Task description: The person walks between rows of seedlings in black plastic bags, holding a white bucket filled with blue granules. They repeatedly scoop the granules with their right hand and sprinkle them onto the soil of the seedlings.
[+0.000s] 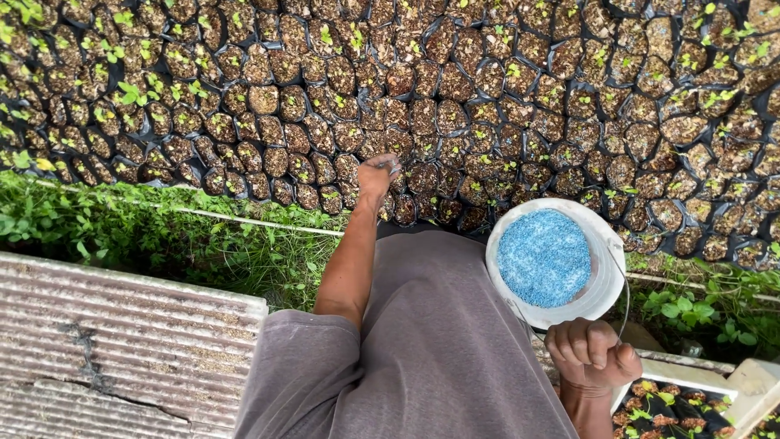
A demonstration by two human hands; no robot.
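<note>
My left hand [379, 173] reaches out over rows of black seedling bags [422, 114] filled with soil, many with small green sprouts. Its fingers are pinched together, and a few pale blue granules show at the fingertips. My right hand [595, 354] is closed in a fist around the thin wire handle of a white bucket [605, 280]. The bucket hangs near my right side and holds blue granules [543, 257]. My grey shirt fills the lower middle of the view.
A strip of grass and weeds [162, 232] runs between the bags and a corrugated, cracked slab [122, 341] at the lower left. A thin pale pipe [244, 219] edges the bed. More seedling bags [674, 410] in a white frame sit at the lower right.
</note>
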